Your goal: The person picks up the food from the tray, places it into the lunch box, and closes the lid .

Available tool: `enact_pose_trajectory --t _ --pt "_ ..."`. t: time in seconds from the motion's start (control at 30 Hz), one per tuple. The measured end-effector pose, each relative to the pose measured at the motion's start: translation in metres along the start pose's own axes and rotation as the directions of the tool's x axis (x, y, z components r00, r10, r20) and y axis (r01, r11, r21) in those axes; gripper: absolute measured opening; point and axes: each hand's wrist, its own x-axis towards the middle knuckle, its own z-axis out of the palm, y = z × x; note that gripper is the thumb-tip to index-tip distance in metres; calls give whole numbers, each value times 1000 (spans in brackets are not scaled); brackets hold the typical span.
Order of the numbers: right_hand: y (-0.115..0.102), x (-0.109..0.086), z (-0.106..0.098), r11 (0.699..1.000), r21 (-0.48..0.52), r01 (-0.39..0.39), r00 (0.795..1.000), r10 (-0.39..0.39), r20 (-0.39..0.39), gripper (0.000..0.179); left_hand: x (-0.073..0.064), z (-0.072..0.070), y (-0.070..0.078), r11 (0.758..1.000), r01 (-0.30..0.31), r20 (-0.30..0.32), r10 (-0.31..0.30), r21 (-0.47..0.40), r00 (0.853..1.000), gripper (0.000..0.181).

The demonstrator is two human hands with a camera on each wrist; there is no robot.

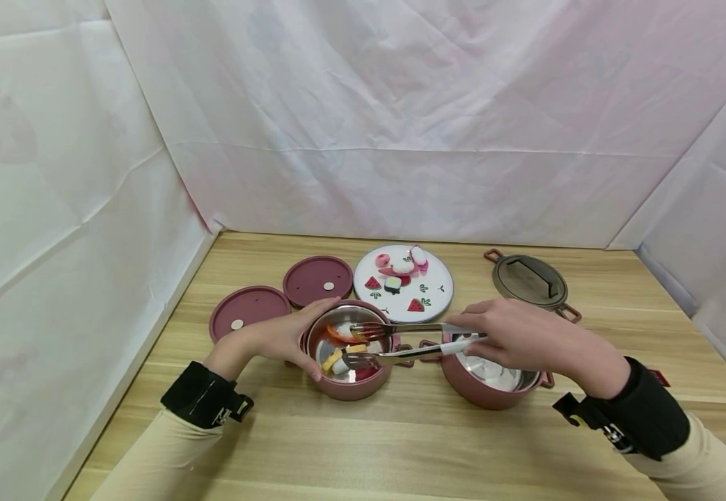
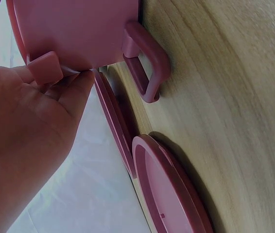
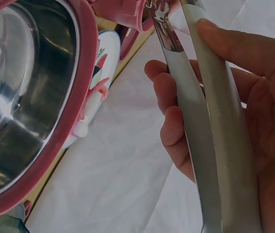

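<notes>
My left hand (image 1: 278, 342) grips a small dusty-red pot (image 1: 351, 392) from its left side, thumb along the near side and fingers toward the back. Inside that pot lie several toy food pieces, among them a yellow-and-white piece (image 1: 330, 361) and an orange-red one (image 1: 336, 335). My right hand (image 1: 525, 335) holds silver tongs (image 1: 422, 353) with pale handles, pointing left. Their two toothed tips are spread apart over the food inside the pot. Below the right hand stands a second dusty-red pot (image 1: 484, 398), its shiny metal inside partly covered by the hand.
A white plate (image 1: 440, 296) with printed watermelons bears several toy food pieces behind the pots. Two maroon round lids (image 1: 315, 275) lie at the left. A dark lid (image 1: 519, 284) with a handle rests at the back right. White cloth (image 1: 400, 139) hangs behind the wooden table (image 1: 369, 452).
</notes>
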Motion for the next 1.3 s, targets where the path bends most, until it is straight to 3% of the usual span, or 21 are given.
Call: enact_pose_trajectory --t 0.37,0.7,1.3 --pt "3 -4 4 1000 6 -16 1000 16 -14 38 0 1 1 1000 0 3 0 -2 1000 118" --pt "6 -17 3 998 -24 -56 995 54 -88 42 0 2 2 999 29 -1 -29 43 1000 121" --pt "30 -56 10 978 66 -200 960 209 -187 46 0 2 0 997 75 -8 -75 7 997 121"
